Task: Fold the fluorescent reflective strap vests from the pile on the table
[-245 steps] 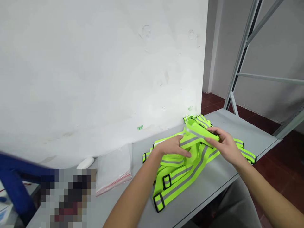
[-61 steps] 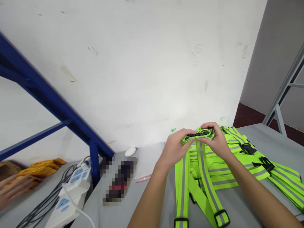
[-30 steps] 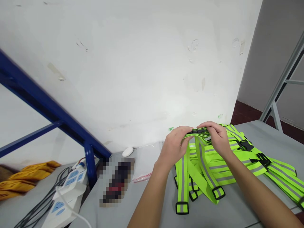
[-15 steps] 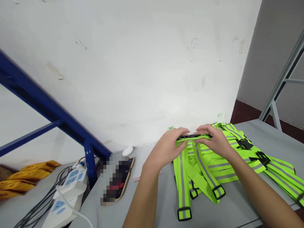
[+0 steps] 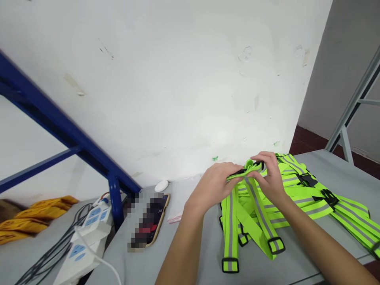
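Both hands hold up a folded reflective strap point(image 5: 248, 169), bright yellow-green with black plastic pieces. My left hand point(image 5: 218, 180) pinches its left end between thumb and fingers. At the other end, my right hand point(image 5: 268, 172) grips a bent part of the strap, near a black edge. Strap lengths with a grey stripe hang from the fold, ending in black buckles point(image 5: 230, 265). Under and behind my hands lies a pile of similar reflective straps point(image 5: 287, 206) on the grey table point(image 5: 341, 170), with black clips among them.
A phone point(image 5: 154, 221), partly pixelated, lies left of my forearm near a white round object point(image 5: 161, 186) and clear plastic bags point(image 5: 181, 198). Further left are white power strips point(image 5: 89, 237), dark cables point(image 5: 56, 249), yellow cloth point(image 5: 38, 215) and a blue metal frame point(image 5: 114, 198).
The strap's right part has gone from lying flat to being bent up in a loop. My right hand has turned more upright, and the view has shifted slightly.
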Motion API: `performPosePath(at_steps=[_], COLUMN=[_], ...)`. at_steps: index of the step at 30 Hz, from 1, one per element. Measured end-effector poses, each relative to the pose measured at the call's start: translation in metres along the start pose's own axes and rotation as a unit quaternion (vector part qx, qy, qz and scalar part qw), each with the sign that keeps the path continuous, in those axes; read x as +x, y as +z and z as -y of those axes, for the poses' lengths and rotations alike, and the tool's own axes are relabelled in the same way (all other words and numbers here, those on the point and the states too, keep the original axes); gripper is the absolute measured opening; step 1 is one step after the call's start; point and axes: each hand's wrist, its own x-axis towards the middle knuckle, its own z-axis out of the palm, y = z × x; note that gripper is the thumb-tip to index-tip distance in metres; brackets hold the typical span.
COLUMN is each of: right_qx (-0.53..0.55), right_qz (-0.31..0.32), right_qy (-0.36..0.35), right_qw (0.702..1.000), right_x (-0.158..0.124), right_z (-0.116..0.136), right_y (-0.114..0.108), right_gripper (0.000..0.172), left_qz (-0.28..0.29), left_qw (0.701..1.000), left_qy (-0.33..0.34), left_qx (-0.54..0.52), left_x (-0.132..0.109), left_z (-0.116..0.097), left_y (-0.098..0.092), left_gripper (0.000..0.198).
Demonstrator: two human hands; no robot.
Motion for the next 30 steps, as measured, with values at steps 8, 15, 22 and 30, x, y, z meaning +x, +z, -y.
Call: performPosePath(at_steps=[8,15,22,30], right_qx=[0.044,0.001,0.113,0.153], right_qz=[0.191,0.186,0.075,0.025], right_qy=[0.14,0.204,0.279,0.248], right_qw=[0.97,0.961,0.951,0.956], right_x=[0.007,0.014,0.016,0.029], right_z=[0.014,0.009,0.008,0.007], right_y=[-0.016,-0.021,-0.024,-0.024], right_gripper=[0.027,0.033,0.038,0.041], left_qz=[0.044,-0.064,-0.173,0.007], left_qw=[0.996,0.943,0.84,0.933], left_qy=[-0.02,-0.177,-0.087,-0.123], left_qx=[-0.071,-0.274,-0.507,-0.337], left_x=[0.002,0.008,0.013,0.019], left_z=[-0.001,0.01,0.027,0.052], left_y=[0.005,0.024,0.03,0.048], left_gripper=[0.013,0.045,0.084,0.021])
